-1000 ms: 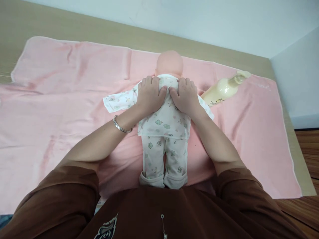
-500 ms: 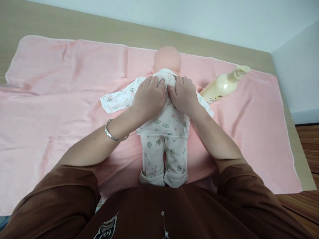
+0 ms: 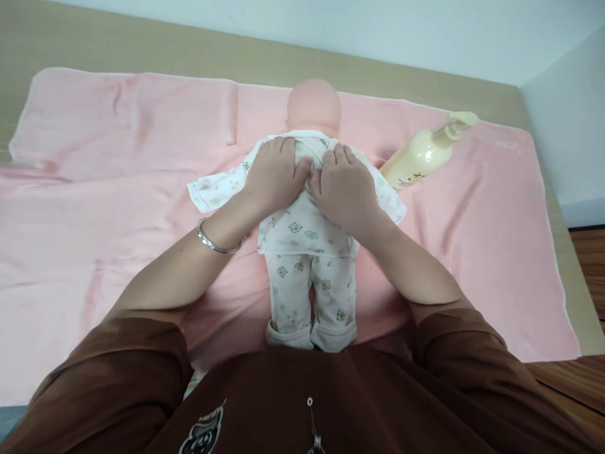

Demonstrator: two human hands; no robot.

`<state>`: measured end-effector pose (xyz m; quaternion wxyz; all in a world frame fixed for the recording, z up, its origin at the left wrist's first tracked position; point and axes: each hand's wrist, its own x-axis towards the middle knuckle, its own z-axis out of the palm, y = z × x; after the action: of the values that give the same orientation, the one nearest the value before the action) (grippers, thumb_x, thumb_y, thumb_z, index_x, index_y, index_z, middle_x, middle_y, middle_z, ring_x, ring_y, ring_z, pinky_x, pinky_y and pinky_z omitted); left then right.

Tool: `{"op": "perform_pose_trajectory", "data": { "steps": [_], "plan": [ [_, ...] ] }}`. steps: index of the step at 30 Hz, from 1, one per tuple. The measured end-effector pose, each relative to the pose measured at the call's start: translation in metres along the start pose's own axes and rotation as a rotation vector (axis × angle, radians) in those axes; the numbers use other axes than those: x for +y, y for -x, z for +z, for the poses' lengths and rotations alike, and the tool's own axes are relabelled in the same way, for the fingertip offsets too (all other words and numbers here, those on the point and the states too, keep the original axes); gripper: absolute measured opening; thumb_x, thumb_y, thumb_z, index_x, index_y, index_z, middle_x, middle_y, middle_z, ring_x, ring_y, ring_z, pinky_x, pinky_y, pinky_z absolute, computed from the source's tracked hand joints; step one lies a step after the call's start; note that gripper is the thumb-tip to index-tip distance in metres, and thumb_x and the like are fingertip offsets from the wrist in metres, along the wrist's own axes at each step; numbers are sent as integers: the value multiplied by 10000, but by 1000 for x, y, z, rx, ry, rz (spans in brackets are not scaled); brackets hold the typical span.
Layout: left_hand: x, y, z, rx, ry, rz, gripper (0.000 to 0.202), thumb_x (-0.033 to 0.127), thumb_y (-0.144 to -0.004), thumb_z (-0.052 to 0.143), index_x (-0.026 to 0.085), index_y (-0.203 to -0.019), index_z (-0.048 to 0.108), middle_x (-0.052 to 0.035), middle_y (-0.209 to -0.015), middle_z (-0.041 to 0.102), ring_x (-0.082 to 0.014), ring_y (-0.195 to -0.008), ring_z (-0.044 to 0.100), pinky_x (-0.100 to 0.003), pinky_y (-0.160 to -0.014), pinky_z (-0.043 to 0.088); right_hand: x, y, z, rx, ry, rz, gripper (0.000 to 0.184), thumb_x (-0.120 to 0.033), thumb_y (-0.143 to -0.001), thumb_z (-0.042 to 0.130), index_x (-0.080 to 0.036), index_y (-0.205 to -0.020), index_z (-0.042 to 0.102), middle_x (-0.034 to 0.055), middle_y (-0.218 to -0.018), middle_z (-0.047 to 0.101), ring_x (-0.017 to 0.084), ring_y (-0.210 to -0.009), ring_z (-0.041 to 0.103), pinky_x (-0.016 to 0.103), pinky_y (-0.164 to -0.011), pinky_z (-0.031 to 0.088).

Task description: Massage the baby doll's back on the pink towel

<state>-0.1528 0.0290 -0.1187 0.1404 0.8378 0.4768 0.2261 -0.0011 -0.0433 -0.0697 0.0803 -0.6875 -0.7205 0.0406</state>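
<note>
A baby doll [image 3: 308,291] in a white printed suit lies face down on a pink towel [image 3: 118,164], its bald head [image 3: 313,106] pointing away from me. My left hand [image 3: 275,175] and my right hand [image 3: 346,190] rest side by side on the doll's upper back. The fingers of both lie flat on the cloth and reach toward the collar. Their thumbs meet over the middle of the back. A silver bracelet [image 3: 212,237] circles my left wrist. The doll's left sleeve [image 3: 212,189] is spread out on the towel.
A cream pump bottle [image 3: 425,157] lies on its side on the towel, just right of the doll's shoulder. The towel covers a light wooden table [image 3: 142,47] set against a pale wall. Wooden floor [image 3: 588,265] shows at the right.
Both hands slid from the doll's shoulders toward the middle of its back, bunched the cloth near the collar, and now lie flat again. The view shifted slightly.
</note>
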Motion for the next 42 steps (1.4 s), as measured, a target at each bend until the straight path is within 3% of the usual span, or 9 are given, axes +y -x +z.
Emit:
{"op": "perform_pose_trajectory", "data": {
  "steps": [6, 10, 17, 21, 25, 29, 35, 39, 42],
  "plan": [
    [22, 8, -13, 10, -127, -18, 242, 363, -1087, 444, 193, -1070, 614, -184, -1159, 721, -361, -1196, 676, -520, -1071, 542, 16, -19, 1, 2, -22, 2, 552, -375, -1108, 300, 11, -1396, 569, 278, -1548, 575, 372, -1545, 492, 536, -1303, 406],
    [42, 17, -21, -35, -196, 40, 203, 238, -1059, 433, 166, -1023, 620, -211, -1222, 702, -365, -1198, 664, -513, -1060, 549, 23, -26, 2, 5, -25, -24, 493, -358, -1115, 290, -35, -1296, 615, 239, -1403, 669, 333, -1406, 603, 485, -1232, 463],
    [17, 10, -10, 57, 30, 67, 178, 315, -1062, 491, 231, -959, 610, -124, -1167, 698, -298, -1183, 653, -488, -1083, 560, 24, -25, 3, 43, -5, -35, 423, -387, -1098, 352, -110, -1134, 669, 187, -1155, 753, 325, -1143, 693, 474, -1045, 553],
    [8, -2, -10, 2, 18, 7, 242, 340, -1082, 453, 204, -1030, 646, -155, -1196, 723, -326, -1223, 659, -513, -1122, 542, 9, -10, -7, 44, 36, -63, 412, -345, -1088, 360, -109, -1096, 698, 195, -1140, 767, 341, -1150, 708, 501, -1027, 575],
    [13, -8, -15, -98, -57, -94, 368, 351, -1118, 395, 114, -1216, 658, -218, -1279, 718, -360, -1275, 657, -521, -1139, 530, -2, 3, -11, -10, -13, -94, 444, -303, -1090, 359, -35, -1269, 663, 247, -1429, 678, 360, -1465, 574, 530, -1237, 479],
    [32, 0, -24, -159, -153, -106, 486, 319, -1131, 365, -42, -1385, 567, -300, -1423, 634, -409, -1404, 583, -530, -1241, 447, 13, -11, 3, 30, -187, -54, 452, -319, -1092, 323, -80, -1367, 591, 216, -1552, 586, 346, -1570, 460, 585, -1322, 369],
    [58, 25, -36, -198, -63, -24, 488, 228, -1073, 458, 38, -1522, 481, -247, -1702, 405, -412, -1646, 312, -605, -1376, 277, 40, -41, 25, 51, -242, 46, 514, -435, -1118, 239, -127, -1289, 613, 198, -1395, 673, 341, -1412, 590, 595, -1241, 427],
    [55, 20, -38, -185, -50, -57, 280, 181, -1075, 415, 118, -1181, 666, -187, -1475, 600, -340, -1491, 515, -497, -1305, 425, 32, -29, 22, 60, -103, 5, 544, -433, -1114, 271, -70, -1441, 510, 257, -1554, 548, 386, -1538, 467, 639, -1285, 356],
    [41, 9, -35, -140, -10, -55, 274, 162, -1053, 413, 210, -911, 642, -135, -1200, 678, -301, -1244, 638, -500, -1155, 547, 17, -10, 13, 24, -64, -50, 587, -431, -1095, 339, -42, -1522, 443, 284, -1633, 471, 430, -1576, 414, 680, -1298, 327]
  ]
}}
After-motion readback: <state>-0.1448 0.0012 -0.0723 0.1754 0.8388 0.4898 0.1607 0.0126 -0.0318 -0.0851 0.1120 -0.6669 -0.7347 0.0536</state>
